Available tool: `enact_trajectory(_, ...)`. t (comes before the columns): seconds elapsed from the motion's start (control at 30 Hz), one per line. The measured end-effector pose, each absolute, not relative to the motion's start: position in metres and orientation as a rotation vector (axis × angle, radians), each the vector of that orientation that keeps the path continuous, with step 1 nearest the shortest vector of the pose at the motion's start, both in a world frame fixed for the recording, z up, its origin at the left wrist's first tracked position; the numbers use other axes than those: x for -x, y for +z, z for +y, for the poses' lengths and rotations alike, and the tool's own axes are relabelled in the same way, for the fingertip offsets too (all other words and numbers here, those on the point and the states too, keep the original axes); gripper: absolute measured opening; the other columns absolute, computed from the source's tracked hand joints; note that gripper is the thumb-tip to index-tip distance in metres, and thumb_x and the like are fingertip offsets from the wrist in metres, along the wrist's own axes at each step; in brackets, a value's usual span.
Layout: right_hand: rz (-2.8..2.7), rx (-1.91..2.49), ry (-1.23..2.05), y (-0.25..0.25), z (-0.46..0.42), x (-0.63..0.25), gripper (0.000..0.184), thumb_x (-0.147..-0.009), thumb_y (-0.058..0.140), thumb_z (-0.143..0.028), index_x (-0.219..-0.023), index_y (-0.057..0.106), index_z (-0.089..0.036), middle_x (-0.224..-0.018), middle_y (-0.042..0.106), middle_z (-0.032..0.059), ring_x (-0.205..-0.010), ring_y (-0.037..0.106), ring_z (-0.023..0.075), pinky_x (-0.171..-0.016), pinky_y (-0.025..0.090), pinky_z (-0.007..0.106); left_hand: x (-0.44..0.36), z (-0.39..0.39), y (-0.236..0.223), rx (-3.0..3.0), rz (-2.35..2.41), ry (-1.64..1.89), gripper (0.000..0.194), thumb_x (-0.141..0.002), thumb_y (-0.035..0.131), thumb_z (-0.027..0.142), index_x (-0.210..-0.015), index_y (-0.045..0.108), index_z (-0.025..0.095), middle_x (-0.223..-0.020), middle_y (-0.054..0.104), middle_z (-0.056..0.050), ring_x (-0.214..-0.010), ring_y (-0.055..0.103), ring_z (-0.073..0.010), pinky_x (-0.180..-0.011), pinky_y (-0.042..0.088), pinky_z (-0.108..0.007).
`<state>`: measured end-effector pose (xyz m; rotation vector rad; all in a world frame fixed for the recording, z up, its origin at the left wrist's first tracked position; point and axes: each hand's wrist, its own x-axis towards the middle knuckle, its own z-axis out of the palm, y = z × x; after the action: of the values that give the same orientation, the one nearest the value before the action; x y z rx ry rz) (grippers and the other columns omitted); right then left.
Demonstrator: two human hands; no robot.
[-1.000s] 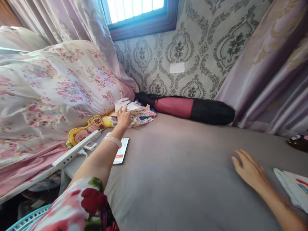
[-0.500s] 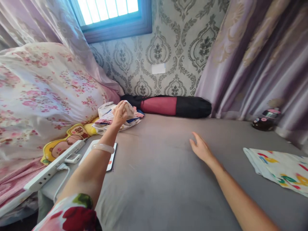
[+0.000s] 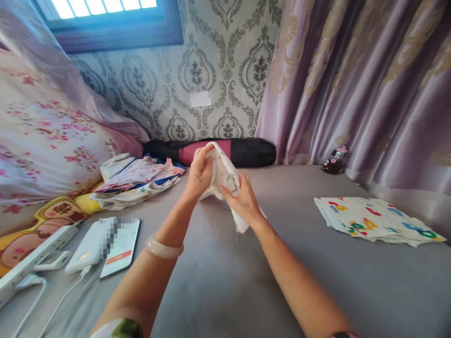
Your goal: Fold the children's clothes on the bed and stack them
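Note:
Above the middle of the grey bed sheet (image 3: 218, 272) a white cloth garment (image 3: 225, 173) with a faint print hangs bunched between my hands. My left hand (image 3: 200, 173) grips its upper left part, fingers closed. On its right side my right hand (image 3: 244, 199) pinches the edge between thumb and fingers. The garment's full shape is hidden by its folds. To the left lies a loose pile of clothes (image 3: 141, 173), white, pink and blue. Off to the right, a folded white cloth (image 3: 373, 218) with colourful prints lies flat.
A black and red rolled bag (image 3: 253, 152) lies along the wall. At the left are a power strip (image 3: 38, 258), a white power bank (image 3: 91, 244), a phone (image 3: 121, 249) and a yellow cartoon cushion (image 3: 52, 220). A dark bottle (image 3: 334, 160) stands by the curtain (image 3: 317, 94).
My left hand has lifted the white garment off the pile and brought it over mid-bed. My right hand has come in from the right and taken hold of it. The view has turned right.

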<state>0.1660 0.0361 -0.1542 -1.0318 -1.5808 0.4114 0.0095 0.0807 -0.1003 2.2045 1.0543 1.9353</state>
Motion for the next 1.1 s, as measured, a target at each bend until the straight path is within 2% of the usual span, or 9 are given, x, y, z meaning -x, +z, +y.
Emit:
enact_trajectory(0.17,-1.496,1.036,0.291,-0.143,0.041,-0.199,0.029,-0.089,0.051,-0.041,-0.099,0.067,-0.019,-0.102,0.064,0.0107,-0.102,0.06,0.0232,-0.092,0.046,0.038,-0.043,0.073,-0.099,-2.127,1.001,1.941,0.034,-0.089,0.039,0.013,-0.116,0.06,0.02,-0.11,0.062,-0.006,-0.106,0.057,-0.0181,-0.097,0.044,-0.035)
enact_trajectory(0.27,-1.485,1.073,0.354,-0.143,0.05,-0.223,0.033,-0.09,0.047,-0.043,-0.088,0.07,-0.018,-0.092,0.067,0.0093,-0.093,0.063,0.0234,-0.085,0.048,0.036,-0.054,0.073,-0.106,-2.059,1.027,1.892,0.031,-0.086,0.042,0.013,-0.111,0.06,0.019,-0.108,0.062,-0.006,-0.103,0.058,-0.0184,-0.095,0.044,-0.034)
enact_trajectory(0.43,-1.385,1.059,0.476,-0.134,0.052,-0.256,0.038,-0.085,0.056,-0.045,-0.109,0.068,-0.018,-0.102,0.071,0.0082,-0.091,0.064,0.0217,-0.081,0.047,0.032,-0.065,0.076,-0.127,-1.931,1.164,1.759,0.019,-0.078,0.059,0.018,-0.097,0.056,0.019,-0.096,0.059,-0.003,-0.09,0.057,-0.017,-0.084,0.045,-0.03)
enact_trajectory(0.53,-1.361,1.053,0.538,-0.125,0.047,-0.273,0.039,-0.084,0.057,-0.047,-0.107,0.069,-0.017,-0.096,0.071,0.0059,-0.083,0.063,0.0187,-0.073,0.047,0.028,-0.072,0.077,-0.138,-1.854,1.178,1.673,0.028,-0.077,0.065,0.025,-0.102,0.053,0.021,-0.09,0.057,0.0,-0.081,0.055,-0.0146,-0.075,0.044,-0.026)
enact_trajectory(0.6,-1.379,1.086,0.569,-0.122,0.043,-0.283,0.04,-0.085,0.057,-0.051,-0.096,0.072,-0.016,-0.081,0.07,0.0026,-0.073,0.06,0.0163,-0.064,0.044,0.025,-0.078,0.078,-0.145,-1.853,1.175,1.646,0.04,-0.076,0.068,0.028,-0.112,0.052,0.022,-0.097,0.058,-0.001,-0.086,0.056,-0.0158,-0.078,0.044,-0.027)
enact_trajectory(0.7,-1.386,1.157,0.578,-0.12,0.04,-0.293,0.041,-0.083,0.058,-0.054,-0.084,0.072,-0.015,-0.066,0.064,-0.0004,-0.062,0.056,0.014,-0.057,0.04,0.024,-0.088,0.078,-0.153,-1.928,1.256,1.607,0.048,-0.076,0.069,0.029,-0.122,0.054,0.026,-0.114,0.06,-0.005,-0.106,0.055,-0.0212,-0.093,0.041,-0.035)
enact_trajectory(0.83,-1.379,1.165,0.629,-0.12,0.04,-0.3,0.035,-0.08,0.063,-0.049,-0.085,0.073,-0.015,-0.077,0.07,0.0021,-0.071,0.061,0.0163,-0.065,0.045,0.026,-0.1,0.079,-0.163,-1.99,1.391,1.498,0.04,-0.08,0.064,0.028,-0.119,0.06,0.028,-0.116,0.062,-0.006,-0.11,0.053,-0.0254,-0.098,0.038,-0.042)
enact_trajectory(1.0,-1.403,1.175,0.715,-0.123,0.044,-0.308,0.032,-0.078,0.064,-0.044,-0.09,0.073,-0.016,-0.09,0.074,0.0057,-0.084,0.066,0.0199,-0.077,0.049,0.03,-0.111,0.082,-0.174,-1.97,1.301,1.474,0.022,-0.089,0.05,0.029,-0.097,0.069,0.024,-0.099,0.068,-0.005,-0.099,0.059,-0.0218,-0.091,0.043,-0.037)
enact_trajectory(1.1,-1.418,1.227,0.75,-0.127,0.047,-0.313,0.034,-0.079,0.062,-0.046,-0.091,0.073,-0.016,-0.088,0.074,0.0063,-0.082,0.066,0.0208,-0.075,0.049,0.031,-0.116,0.083,-0.176,-1.947,1.22,1.496,0.024,-0.086,0.052,0.022,-0.104,0.068,0.024,-0.103,0.068,-0.005,-0.099,0.061,-0.0196,-0.089,0.044,-0.034)
